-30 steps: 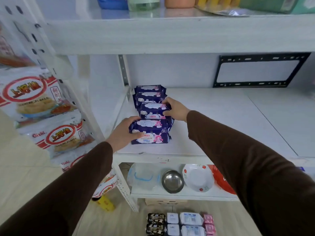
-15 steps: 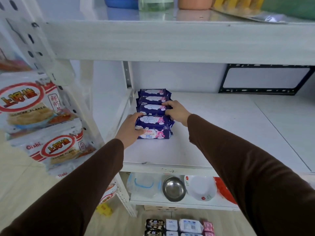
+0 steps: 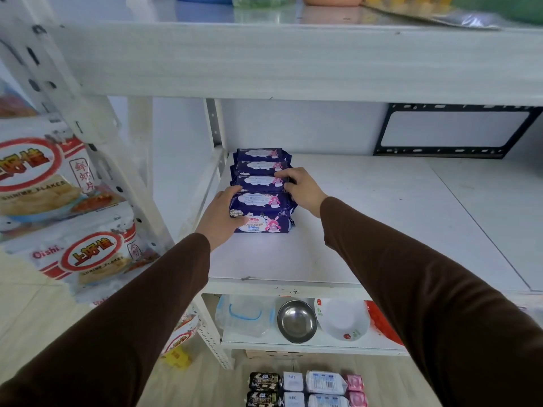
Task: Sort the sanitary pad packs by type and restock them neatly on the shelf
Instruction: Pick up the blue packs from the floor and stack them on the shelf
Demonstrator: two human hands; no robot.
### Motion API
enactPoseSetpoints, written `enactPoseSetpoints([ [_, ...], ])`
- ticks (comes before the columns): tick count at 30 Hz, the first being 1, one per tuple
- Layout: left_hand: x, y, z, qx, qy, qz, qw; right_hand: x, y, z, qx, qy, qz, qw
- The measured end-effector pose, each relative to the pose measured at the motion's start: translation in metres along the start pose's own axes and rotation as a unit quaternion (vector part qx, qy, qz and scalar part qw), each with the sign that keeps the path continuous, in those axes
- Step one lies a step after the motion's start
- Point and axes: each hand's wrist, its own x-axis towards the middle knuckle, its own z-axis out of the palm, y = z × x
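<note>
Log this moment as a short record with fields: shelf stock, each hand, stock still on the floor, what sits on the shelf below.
shelf stock: four dark blue pad packs in a front-to-back row at the left end of the middle shelf
left hand: left hand grips the left end of the front pack
right hand: right hand holds the row's right side, fingers on the third pack
floor stock: black, white, pale blue and pink packs, sorted in columns
shelf below: clear container, steel bowl, white bowl

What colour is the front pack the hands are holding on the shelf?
Dark purple-blue, with a pink bunny character and a white label patch. The front pack shows best in the head view.
</note>
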Motion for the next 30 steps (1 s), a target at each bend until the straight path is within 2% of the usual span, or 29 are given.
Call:
enactPoseSetpoints([
  [6,-0.012,0.002,-0.001,0.004,0.016,0.0,1.0,-0.03,-0.006,-0.011,0.011,0.054,-0.021,0.998],
  [12,-0.038,0.01,-0.003,0.073,0.063,0.028,0.995,-0.071,0.012,-0.009,-0.09,0.115,-0.099,0.984],
  [15,-0.057,0.018,-0.002,0.089,0.089,0.05,0.991,-0.102,0.017,-0.006,-0.151,0.154,-0.152,0.965],
  [19,-0.089,0.027,0.007,0.106,0.115,0.097,0.983,-0.146,0.025,0.001,-0.227,0.162,-0.207,0.938],
  [26,-0.152,0.021,0.037,0.134,0.079,0.141,0.978,-0.224,0.04,0.018,-0.274,0.153,-0.233,0.921],
  [30,-0.189,0.008,0.052,0.122,0.047,0.166,0.977,-0.272,0.054,0.038,-0.271,0.146,-0.207,0.929],
])
